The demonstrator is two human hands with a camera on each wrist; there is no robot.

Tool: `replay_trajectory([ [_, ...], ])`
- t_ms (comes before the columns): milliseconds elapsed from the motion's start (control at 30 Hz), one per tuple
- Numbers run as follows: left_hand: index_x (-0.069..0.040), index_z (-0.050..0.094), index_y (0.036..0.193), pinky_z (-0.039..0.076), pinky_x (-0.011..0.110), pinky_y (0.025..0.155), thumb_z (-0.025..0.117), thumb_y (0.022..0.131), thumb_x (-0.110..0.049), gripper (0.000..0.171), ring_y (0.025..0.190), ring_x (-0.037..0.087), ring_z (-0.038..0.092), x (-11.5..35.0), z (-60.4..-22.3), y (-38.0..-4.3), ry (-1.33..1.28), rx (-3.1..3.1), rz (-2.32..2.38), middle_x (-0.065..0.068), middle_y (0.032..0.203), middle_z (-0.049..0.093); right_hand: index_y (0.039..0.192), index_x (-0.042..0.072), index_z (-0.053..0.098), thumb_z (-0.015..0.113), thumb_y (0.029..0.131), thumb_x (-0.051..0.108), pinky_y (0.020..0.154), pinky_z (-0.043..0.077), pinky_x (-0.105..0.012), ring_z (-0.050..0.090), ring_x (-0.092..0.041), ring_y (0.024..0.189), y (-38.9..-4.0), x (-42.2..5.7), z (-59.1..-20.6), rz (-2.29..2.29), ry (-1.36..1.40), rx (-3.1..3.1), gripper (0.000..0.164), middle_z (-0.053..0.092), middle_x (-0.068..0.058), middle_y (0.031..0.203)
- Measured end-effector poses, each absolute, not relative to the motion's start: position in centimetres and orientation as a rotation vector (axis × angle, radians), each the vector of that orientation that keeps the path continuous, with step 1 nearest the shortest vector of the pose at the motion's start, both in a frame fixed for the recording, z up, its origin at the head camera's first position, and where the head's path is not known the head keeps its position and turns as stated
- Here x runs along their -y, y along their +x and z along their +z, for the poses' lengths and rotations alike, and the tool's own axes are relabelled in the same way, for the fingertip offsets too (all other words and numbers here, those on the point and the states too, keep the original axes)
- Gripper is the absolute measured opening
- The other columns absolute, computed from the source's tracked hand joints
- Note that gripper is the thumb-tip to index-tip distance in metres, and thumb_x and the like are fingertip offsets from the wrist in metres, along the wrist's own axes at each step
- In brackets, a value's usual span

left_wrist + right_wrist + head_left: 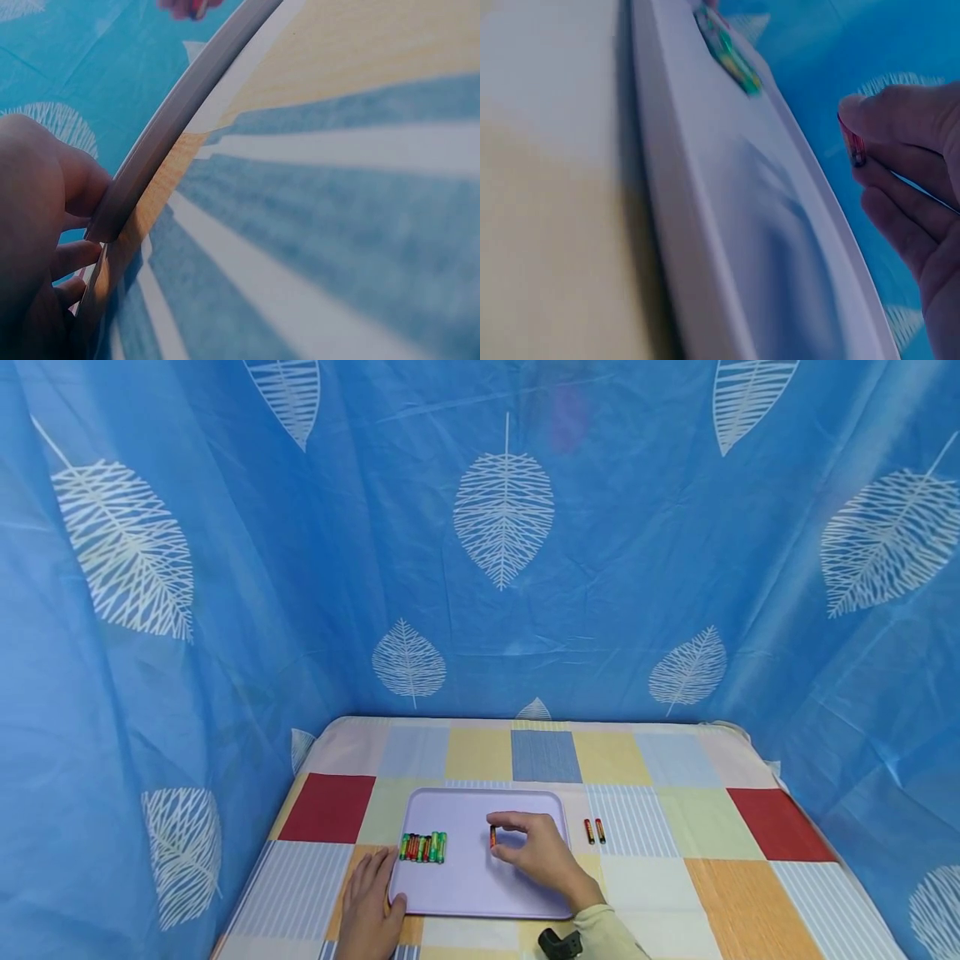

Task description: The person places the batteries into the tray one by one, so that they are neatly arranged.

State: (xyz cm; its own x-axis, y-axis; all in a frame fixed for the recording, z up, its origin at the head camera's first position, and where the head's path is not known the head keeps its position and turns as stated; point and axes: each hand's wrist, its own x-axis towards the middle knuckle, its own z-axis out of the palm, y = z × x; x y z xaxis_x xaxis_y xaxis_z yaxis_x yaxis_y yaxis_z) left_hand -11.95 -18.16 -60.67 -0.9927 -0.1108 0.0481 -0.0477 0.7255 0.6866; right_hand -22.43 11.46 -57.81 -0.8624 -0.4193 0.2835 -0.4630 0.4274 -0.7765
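Between thumb and fingers, my right hand [542, 855] pinches a red and black battery [492, 836] above the pale purple tray [480, 893]. The right wrist view shows this battery [852, 141] held at the fingertips, with the hand's shadow on the tray floor. A row of several green and red batteries [423, 847] lies side by side at the tray's left side. My left hand [369, 906] rests at the tray's lower left, its thumb and fingers at the rim. In the left wrist view the fingers touch the tray's edge [169, 120].
Two red and black batteries [595, 832] lie on the patchwork tablecloth [645, 881], right of the tray. A blue curtain [600, 527] with white leaf prints encloses the table at the back and both sides. A dark wrist strap [560, 944] sits at the right sleeve.
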Motion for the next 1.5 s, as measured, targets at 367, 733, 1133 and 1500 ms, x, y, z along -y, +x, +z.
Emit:
replay_trajectory([
  [367,-0.001,0.050,0.161,0.016,0.075,0.129,0.069,0.093,-0.008,0.071,0.159,0.052,0.026,17.9,-60.6,-11.9,0.140,2.847,-1.106,0.025,0.167,0.046,0.128,0.003,0.080,0.089,0.085,0.004,0.102,0.064,-0.037,0.078,-0.018,0.115,-22.3,-5.4,-58.6,1.404,0.905,2.596,0.044,0.083,-0.006,0.122],
  [733,-0.001,0.049,0.161,0.015,0.075,0.129,0.070,0.093,-0.008,0.071,0.159,0.053,0.026,17.9,-60.4,-11.9,0.140,2.856,-1.114,0.026,0.167,0.045,0.125,0.008,0.082,0.089,0.083,0.004,0.105,0.062,-0.036,0.077,-0.015,0.115,-22.4,-3.6,-59.7,1.286,0.890,2.681,0.043,0.083,-0.002,0.120],
  [1133,0.000,0.050,0.161,0.015,0.077,0.128,0.071,0.093,-0.008,0.072,0.159,0.053,0.025,18.0,-60.5,-11.8,0.128,2.848,-1.123,0.027,0.166,0.045,0.128,0.008,0.081,0.090,0.084,0.010,0.105,0.063,-0.038,0.077,-0.018,0.118,-22.3,-4.8,-59.1,1.281,0.863,2.659,0.044,0.083,-0.003,0.123],
  [1500,-0.001,0.049,0.162,0.014,0.075,0.129,0.070,0.093,-0.007,0.072,0.160,0.052,0.025,18.1,-60.5,-11.7,0.130,2.842,-1.119,0.026,0.167,0.045,0.135,0.010,0.078,0.090,0.090,0.021,0.107,0.062,-0.043,0.076,-0.026,0.124,-23.0,-9.6,-57.4,1.383,0.856,2.729,0.048,0.079,0.001,0.134],
])
